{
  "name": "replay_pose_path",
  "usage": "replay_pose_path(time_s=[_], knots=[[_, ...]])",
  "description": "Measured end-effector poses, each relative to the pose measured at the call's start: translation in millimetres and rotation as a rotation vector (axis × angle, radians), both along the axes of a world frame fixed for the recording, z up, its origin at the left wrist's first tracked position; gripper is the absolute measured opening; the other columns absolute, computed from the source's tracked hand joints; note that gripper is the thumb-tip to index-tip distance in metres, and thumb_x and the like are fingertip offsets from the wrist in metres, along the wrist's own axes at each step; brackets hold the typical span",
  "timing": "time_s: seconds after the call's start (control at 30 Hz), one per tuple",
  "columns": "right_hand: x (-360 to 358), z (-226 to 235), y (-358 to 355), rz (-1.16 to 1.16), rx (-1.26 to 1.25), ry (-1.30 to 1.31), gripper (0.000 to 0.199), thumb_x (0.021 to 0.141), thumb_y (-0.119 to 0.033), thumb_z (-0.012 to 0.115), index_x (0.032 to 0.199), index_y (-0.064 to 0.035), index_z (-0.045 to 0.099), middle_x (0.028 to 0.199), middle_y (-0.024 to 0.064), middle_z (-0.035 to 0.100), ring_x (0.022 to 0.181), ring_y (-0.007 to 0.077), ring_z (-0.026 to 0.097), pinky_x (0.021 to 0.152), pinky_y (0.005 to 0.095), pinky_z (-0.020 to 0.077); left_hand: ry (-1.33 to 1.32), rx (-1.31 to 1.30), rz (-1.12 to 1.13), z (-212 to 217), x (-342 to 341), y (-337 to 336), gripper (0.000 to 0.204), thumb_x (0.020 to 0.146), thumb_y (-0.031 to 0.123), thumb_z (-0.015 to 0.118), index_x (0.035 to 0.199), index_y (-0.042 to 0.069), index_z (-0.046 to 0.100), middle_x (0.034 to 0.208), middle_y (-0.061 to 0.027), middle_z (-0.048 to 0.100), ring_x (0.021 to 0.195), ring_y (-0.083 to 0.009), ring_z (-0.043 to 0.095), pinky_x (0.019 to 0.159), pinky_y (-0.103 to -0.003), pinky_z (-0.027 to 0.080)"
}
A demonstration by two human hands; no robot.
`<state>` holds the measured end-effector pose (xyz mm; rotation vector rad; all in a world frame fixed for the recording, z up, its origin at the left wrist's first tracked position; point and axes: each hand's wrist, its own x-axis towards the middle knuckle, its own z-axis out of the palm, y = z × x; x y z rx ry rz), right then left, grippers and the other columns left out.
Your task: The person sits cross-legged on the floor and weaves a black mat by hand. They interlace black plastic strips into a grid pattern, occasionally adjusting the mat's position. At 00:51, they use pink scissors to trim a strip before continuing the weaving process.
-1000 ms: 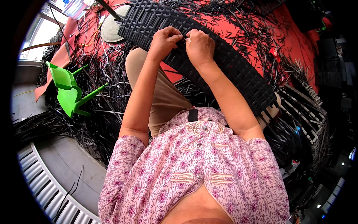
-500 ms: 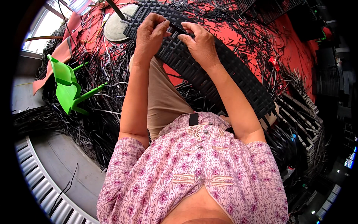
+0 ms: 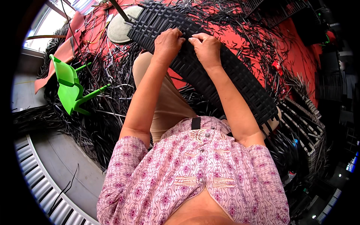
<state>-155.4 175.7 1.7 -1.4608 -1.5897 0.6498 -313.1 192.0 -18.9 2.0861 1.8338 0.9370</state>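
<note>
The black woven panel (image 3: 195,69) lies in front of the person, its long axis slanting from upper left, where one end points toward a grey disc (image 3: 120,28), to lower right beside the right knee (image 3: 276,117). Both the left hand (image 3: 168,44) and right hand (image 3: 208,49) are half-curled above its upper half; whether they pinch a strip, I cannot tell.

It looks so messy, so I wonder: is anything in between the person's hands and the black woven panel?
Nothing visible. The left hand and right hand are both over the black woven panel; loose black strips lie beyond it on the red floor.
</note>
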Motion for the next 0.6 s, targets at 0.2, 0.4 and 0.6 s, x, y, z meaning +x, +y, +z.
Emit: replay_pose_path(time_s=[0.2,0.4,0.6], knots=[[-3,0,-2,0.010,0.023,-0.209,0.020,0.083,-0.016,0.070,0.097,-0.0025,0.075,0.088,0.0193,0.073,0.085,0.0348,0.072,0.081,0.0430,0.0570,-0.155,-0.028,-0.063,-1,-5,3,0.022,0.081,0.019,0.072,0.097,0.004,0.076,0.093,-0.0164,0.073,0.089,-0.0326,0.071,0.083,-0.041,0.055],[-9,7,-4,0.038,0.049,-0.336,0.018,0.083,-0.015,0.069,0.096,-0.0038,0.076,0.093,0.0195,0.073,0.089,0.0354,0.072,0.084,0.0439,0.0565,-0.366,-0.120,-0.105,-7,-10,7,0.021,0.082,0.015,0.068,0.097,0.002,0.076,0.095,-0.0191,0.073,0.093,-0.0343,0.070,0.087,-0.040,0.054],[-15,5,-2,0.028,0.036,-0.398,0.015,0.083,-0.015,0.071,0.096,-0.0086,0.077,0.093,0.0160,0.074,0.090,0.0347,0.071,0.083,0.0438,0.0564,-0.246,0.003,-0.139,-8,-9,9,0.021,0.084,0.016,0.066,0.097,0.002,0.075,0.095,-0.0194,0.073,0.095,-0.0356,0.069,0.087,-0.041,0.054]])
